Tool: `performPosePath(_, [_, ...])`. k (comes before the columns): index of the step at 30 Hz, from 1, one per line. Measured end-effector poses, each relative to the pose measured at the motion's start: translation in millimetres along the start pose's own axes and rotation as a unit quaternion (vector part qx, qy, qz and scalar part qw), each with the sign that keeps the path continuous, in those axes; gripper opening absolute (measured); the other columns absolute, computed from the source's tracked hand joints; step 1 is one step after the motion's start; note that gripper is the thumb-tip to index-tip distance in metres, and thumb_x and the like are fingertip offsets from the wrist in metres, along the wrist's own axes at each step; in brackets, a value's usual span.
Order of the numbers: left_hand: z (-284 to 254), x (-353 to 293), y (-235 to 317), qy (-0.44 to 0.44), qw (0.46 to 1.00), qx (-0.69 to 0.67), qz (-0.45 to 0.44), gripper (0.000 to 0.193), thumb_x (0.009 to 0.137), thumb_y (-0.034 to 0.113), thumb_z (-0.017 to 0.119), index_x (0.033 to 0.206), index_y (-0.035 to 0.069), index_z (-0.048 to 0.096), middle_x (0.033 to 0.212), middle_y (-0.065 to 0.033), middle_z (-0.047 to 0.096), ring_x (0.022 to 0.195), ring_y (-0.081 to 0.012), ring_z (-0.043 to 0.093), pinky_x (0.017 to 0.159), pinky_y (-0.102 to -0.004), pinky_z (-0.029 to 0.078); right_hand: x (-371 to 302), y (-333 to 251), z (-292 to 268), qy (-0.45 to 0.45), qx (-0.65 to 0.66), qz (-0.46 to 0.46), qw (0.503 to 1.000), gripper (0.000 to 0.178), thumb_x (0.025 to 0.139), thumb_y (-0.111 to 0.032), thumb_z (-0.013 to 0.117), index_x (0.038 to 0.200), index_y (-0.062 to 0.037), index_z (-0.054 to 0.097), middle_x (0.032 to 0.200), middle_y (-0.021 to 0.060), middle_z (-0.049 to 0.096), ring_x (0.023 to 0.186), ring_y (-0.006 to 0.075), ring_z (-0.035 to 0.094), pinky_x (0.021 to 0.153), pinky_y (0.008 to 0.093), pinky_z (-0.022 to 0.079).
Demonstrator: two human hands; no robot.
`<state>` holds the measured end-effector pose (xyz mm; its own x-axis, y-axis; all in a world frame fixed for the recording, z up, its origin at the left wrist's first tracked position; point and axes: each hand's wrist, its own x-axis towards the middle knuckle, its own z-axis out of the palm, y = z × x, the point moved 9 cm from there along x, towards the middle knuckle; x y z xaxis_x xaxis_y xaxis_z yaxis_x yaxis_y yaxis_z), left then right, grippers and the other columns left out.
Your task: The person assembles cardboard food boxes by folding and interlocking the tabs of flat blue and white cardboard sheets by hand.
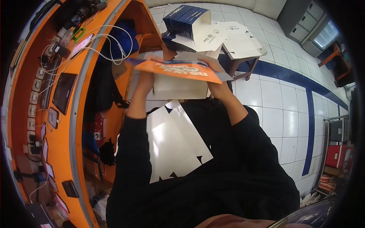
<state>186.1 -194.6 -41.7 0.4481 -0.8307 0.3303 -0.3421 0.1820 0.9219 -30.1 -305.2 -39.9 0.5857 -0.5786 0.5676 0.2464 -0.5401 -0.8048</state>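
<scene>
The left hand (146, 79) and the right hand (211, 65) were apart from each other, and each was closed on one side of an orange-and-blue printed card (182, 71). This card was held in the air in front of the person, tilted so that its orange face was seen at a low angle (the exact grip of some fingers was hidden behind it). A large white sheet (175, 140) with small dark notches lay across the person's lap. Beyond the hands, more white sheets (243, 40) were spread on a low stool (249, 64), and a stack of dark blue folded pieces (186, 21) stood beside them. On the left was an orange desk (68, 136), on which a dark tablet (64, 93) lay, and a white cable (127, 32) looped over its edge.
</scene>
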Motion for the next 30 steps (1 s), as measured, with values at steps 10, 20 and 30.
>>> performPosePath(10, [80.7,43.8,-161.9,-0.006,0.971,-0.135,-0.197,0.029,0.086,0.026,0.05,0.109,0.008,0.054,0.101,-0.007,0.055,0.094,-0.0193,0.055,0.085,-0.0304,0.043,-23.6,154.1,-38.0,0.164,-0.105,0.245,0.95,0.016,0.087,-0.01,0.045,0.093,0.0011,0.055,0.09,0.0205,0.057,0.09,0.0302,0.056,0.082,0.0375,0.042])
performPosePath(20, [74.2,13.6,-188.3,0.007,0.967,-0.115,-0.228,0.05,0.096,0.045,0.043,0.128,0.006,0.045,0.127,-0.0128,0.048,0.123,-0.0246,0.042,0.107,-0.0333,0.028,-3.4,177.6,-7.9,0.122,-0.206,0.07,0.968,0.031,0.085,0.001,0.052,0.116,0.0021,0.051,0.109,0.0208,0.057,0.093,0.035,0.058,0.08,0.039,0.046])
performPosePath(30, [45.3,-24.3,-190.4,0.147,0.934,-0.085,-0.314,0.041,0.096,0.034,0.049,0.121,0.004,0.035,0.099,-0.0132,0.053,0.091,-0.0201,0.053,0.084,-0.0316,0.042,-15.2,201.0,4.9,0.07,-0.249,0.21,0.943,0.022,0.089,-0.014,0.053,0.103,0.0025,0.051,0.093,0.026,0.061,0.088,0.0453,0.057,0.076,0.0516,0.044])
